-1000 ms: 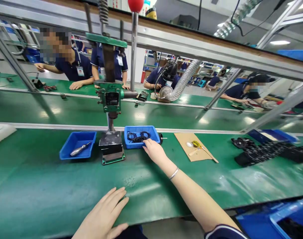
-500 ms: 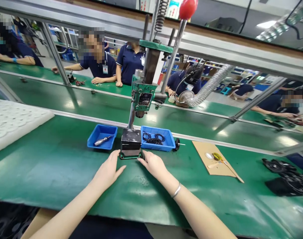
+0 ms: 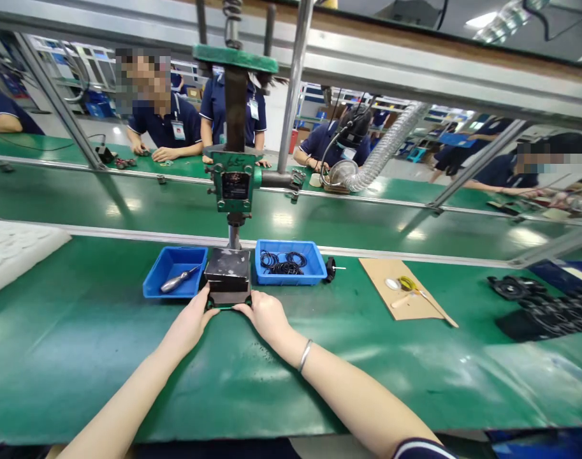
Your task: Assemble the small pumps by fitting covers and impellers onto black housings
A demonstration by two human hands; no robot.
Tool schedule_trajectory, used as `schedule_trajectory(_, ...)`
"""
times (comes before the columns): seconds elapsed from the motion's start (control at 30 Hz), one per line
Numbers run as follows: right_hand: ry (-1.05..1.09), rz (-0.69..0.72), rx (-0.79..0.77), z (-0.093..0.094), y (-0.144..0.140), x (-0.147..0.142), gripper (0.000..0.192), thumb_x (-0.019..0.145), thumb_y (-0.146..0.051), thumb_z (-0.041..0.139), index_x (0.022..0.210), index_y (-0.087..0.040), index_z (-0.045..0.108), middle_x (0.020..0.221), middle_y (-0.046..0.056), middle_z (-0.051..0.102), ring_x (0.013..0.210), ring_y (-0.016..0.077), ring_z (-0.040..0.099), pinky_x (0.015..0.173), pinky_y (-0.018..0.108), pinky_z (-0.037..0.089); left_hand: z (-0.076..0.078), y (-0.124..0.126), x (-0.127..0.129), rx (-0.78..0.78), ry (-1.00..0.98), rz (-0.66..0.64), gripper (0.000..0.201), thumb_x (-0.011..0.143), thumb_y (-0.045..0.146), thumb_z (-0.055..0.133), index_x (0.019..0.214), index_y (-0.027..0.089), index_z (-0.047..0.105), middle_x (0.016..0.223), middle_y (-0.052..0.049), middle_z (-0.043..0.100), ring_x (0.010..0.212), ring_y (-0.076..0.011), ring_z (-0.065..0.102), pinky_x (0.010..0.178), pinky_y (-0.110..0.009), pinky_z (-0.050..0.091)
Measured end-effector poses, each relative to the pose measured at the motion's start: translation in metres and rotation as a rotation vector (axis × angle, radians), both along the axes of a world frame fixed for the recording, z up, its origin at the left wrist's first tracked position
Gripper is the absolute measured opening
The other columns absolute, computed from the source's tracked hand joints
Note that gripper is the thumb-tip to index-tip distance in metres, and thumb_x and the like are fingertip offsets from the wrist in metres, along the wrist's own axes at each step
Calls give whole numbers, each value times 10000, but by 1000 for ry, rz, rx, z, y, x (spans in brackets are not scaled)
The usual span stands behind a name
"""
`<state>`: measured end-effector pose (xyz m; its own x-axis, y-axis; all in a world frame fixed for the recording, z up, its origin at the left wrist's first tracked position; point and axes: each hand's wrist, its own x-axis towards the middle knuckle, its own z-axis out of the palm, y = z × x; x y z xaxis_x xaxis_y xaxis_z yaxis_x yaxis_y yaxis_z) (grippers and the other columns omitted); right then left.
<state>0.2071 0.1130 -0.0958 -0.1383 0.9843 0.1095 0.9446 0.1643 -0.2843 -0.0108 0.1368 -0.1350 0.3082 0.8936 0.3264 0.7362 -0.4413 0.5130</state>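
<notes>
A green hand press (image 3: 233, 185) stands on the green bench, with a dark block base (image 3: 227, 275) at its foot. My left hand (image 3: 190, 322) grips the base's front left corner. My right hand (image 3: 266, 315) holds the front right corner; a silver bracelet sits on that wrist. Left of the base lies a blue tray (image 3: 174, 282) with a metal-handled tool (image 3: 178, 279). On the right side, a second blue tray (image 3: 291, 262) holds several black rubber rings.
A small black wheel part (image 3: 330, 269) lies beside the ring tray. A cardboard sheet (image 3: 405, 296) carries a yellow tool and small pieces. Black parts (image 3: 544, 306) are piled at the right, white foam (image 3: 13, 252) at the left. Several people work across the conveyor.
My right hand left the ring tray and came to the press base. My left hand moved up from the near bench edge to the base. Both hands now grip its front corners.
</notes>
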Motion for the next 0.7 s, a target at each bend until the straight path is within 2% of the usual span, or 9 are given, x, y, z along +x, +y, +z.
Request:
schedule_trajectory(0.1, 14, 11, 2, 1, -1, -2, 552, 935, -619, 504, 985, -94, 667, 897, 161, 751, 845, 275, 756, 742, 337, 574, 5, 1, 3, -73, -5, -4, 659, 945, 429, 512, 1500, 140, 305, 1490, -225, 513, 1377, -322, 529, 1114, -487, 478)
schedule_trajectory(0.17, 31, 22, 12, 2, -3, 0, 568, 960, -591, 491, 1163, -79, 633, 991, 172, 755, 913, 263, 756, 784, 333, 581, 10, 2, 8, -121, -15, -1, 689, 933, 451, 540, 1503, 146, 302, 1493, -223, 506, 1394, -326, 506, 1128, -492, 459)
schedule_trajectory(0.23, 42, 28, 25, 2, -5, 1, 652, 975, -564, 492, 1369, -46, 511, 1116, 204, 736, 987, 264, 747, 823, 344, 588, 14, 2, 13, -151, -13, 6, 682, 931, 468, 545, 1482, 128, 330, 1467, -235, 521, 1380, -341, 517, 1121, -502, 460)
schedule_trajectory(0.3, 44, 39, 32, 1, -5, 2, 738, 976, -554, 500, 1473, -19, 398, 1181, 230, 713, 1012, 273, 742, 822, 353, 596, 16, 3, 15, -161, 1, 15, 674, 931, 489, 538, 1458, 111, 353, 1443, -250, 535, 1355, -358, 537, 1104, -514, 470)
schedule_trajectory(0.7, 17, 105, 70, -15, -3, 2, 769, 997, -573, 411, 1528, -24, 316, 1100, 212, 720, 959, 262, 745, 764, 330, 603, 17, 5, 10, -140, 23, -9, 608, 897, 500, 562, 1378, 148, 441, 1345, -196, 618, 1280, -350, 597, 1065, -503, 504)
